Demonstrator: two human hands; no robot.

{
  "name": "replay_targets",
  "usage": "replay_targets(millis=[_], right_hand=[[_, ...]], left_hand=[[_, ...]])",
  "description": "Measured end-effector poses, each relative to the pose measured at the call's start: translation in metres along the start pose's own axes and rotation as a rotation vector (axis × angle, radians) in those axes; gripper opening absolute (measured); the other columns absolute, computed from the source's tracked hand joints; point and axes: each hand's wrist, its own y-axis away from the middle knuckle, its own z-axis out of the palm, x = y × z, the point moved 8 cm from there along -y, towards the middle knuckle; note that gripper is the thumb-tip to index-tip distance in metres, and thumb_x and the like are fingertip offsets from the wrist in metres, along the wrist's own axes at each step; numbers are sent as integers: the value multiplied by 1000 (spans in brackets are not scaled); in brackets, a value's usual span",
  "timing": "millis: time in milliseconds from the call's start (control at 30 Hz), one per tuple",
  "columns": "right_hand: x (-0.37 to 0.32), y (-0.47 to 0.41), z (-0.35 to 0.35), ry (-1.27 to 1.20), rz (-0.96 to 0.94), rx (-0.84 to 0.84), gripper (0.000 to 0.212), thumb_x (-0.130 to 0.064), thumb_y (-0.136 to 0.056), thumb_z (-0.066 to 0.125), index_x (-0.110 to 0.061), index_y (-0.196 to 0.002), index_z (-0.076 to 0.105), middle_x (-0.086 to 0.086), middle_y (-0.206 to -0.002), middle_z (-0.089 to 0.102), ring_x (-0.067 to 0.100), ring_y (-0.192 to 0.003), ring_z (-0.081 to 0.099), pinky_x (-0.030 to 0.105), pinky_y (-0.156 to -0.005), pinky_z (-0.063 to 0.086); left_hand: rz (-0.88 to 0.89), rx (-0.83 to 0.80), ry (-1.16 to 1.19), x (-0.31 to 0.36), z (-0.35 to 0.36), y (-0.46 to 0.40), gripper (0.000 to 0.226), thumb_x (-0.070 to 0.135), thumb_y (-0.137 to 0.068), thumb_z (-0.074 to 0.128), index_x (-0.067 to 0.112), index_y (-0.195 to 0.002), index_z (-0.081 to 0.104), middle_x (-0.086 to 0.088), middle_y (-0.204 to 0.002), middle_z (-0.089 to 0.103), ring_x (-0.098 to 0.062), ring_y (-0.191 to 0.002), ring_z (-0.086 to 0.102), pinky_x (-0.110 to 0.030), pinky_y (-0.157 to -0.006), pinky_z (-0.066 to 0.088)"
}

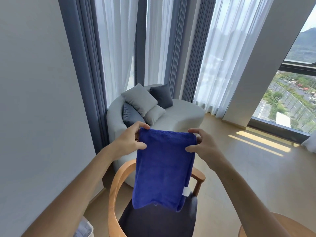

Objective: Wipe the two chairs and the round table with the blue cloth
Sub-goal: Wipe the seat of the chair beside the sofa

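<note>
Sunlit corner room on the head view, tall windows and sheer curtains (227,53) behind a pale curved sofa (181,115), and you're standing right over a wooden chair (118,182) with a dark seat. You've got the blue cloth (164,168) held up in the air above that chair, your left hand (130,141) pinching its top left corner, your right hand (201,146) pinching the top right, the rest hanging down folded. My read: you're squaring it up before the first wipe, so fold it to a flat pad, keep the white tag (186,192) inside, then run it along the curved armrest. Count time: one cloth, one chair plainly in sight, a rounded wooden edge (280,219) at the lower right that may be the round table or the other chair, I can't tell. Four cushions (139,99) on the sofa.
</note>
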Motion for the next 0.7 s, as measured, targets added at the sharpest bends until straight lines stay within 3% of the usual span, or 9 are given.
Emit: replay_targets(millis=[100, 267, 367, 500, 600, 667, 700], right_hand=[[-7, 4, -6, 164, -141, 119, 52, 3, -77, 69, -18, -124, 57, 3, -101, 67, 19, -90, 61, 21, -71, 48], [-13, 11, -8, 352, -260, 248, 35, -12, -85, 65, -24, -118, 59, 2, -94, 70, 21, -87, 61, 28, -74, 45], [-15, 13, -10, 393, -289, 289, 26, -18, -90, 62, -23, -115, 55, 2, -93, 71, 22, -86, 63, 32, -75, 51], [-14, 10, -13, 282, -271, 255, 11, -19, -92, 61, -25, -97, 53, 2, -85, 70, 17, -75, 62, 26, -63, 47], [-9, 8, -14, 145, -203, 142, 12, -16, -91, 64, -24, -91, 55, 7, -78, 67, 20, -71, 58, 27, -62, 46], [-5, 8, -9, 82, -135, 30, 22, -9, -86, 69, -23, -96, 56, 9, -89, 67, 22, -81, 61, 28, -67, 52], [-2, 9, -6, 68, -104, -23, 31, -4, -82, 72, -23, -100, 56, 9, -95, 65, 22, -86, 61, 27, -70, 53]], left_hand=[[41, 30, -157, 0, -1, 0, 49, 4, -85, 67, 36, -116, 48, -3, -105, 62, -17, -93, 64, -26, -83, 56], [124, 138, -410, 5, -3, -1, 32, 16, -93, 61, 29, -119, 49, -2, -97, 63, -16, -86, 61, -11, -70, 45], [142, 203, -436, 10, -6, -1, 23, 18, -94, 59, 27, -112, 49, -1, -84, 61, -17, -77, 60, -19, -68, 49], [127, 251, -345, 10, -9, 1, 15, 22, -96, 56, 30, -100, 45, 9, -77, 57, -8, -76, 60, -9, -61, 41], [96, 246, -253, 8, -9, 1, 5, 24, -98, 54, 25, -97, 49, -2, -81, 62, -20, -79, 62, -25, -69, 52], [63, 235, -138, 6, -9, 1, 1, 22, -98, 54, 21, -98, 53, -9, -85, 65, -26, -83, 62, -37, -76, 53], [51, 227, -74, 6, -9, 2, 1, 21, -97, 55, 21, -98, 55, -9, -85, 66, -24, -83, 62, -36, -76, 53]])
